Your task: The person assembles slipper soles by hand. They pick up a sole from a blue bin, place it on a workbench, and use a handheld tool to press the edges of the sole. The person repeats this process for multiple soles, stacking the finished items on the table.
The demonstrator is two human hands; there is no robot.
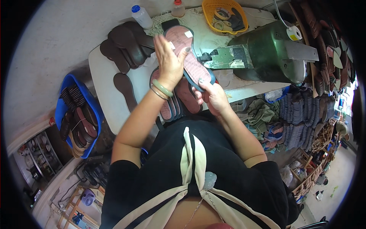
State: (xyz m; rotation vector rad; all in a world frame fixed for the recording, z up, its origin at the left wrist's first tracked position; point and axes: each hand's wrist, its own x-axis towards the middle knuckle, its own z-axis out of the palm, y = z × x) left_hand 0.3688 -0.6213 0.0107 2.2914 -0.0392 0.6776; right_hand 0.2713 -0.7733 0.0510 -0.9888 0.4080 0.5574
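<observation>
A shoe sole (192,61) with a pinkish patterned top and dark edge is held tilted over the table. My right hand (212,96) grips its lower end, thumb on top and fingers underneath. Beside the sole's left edge is my left hand (169,63), fingers stretched out and thumb lying over the pink surface. A small white patch (188,34) shows on the sole's upper end. Under my hands, more pink-topped soles (166,110) stand stacked at the table's near edge. Part of that stack is hidden by my left forearm.
Close to the right of the sole stands a green machine (267,53). Dark brown soles (127,42) are piled on the white table (100,65). Farther back are a yellow basket (206,17) and a blue-capped bottle (142,17). A blue crate (100,126) sits left.
</observation>
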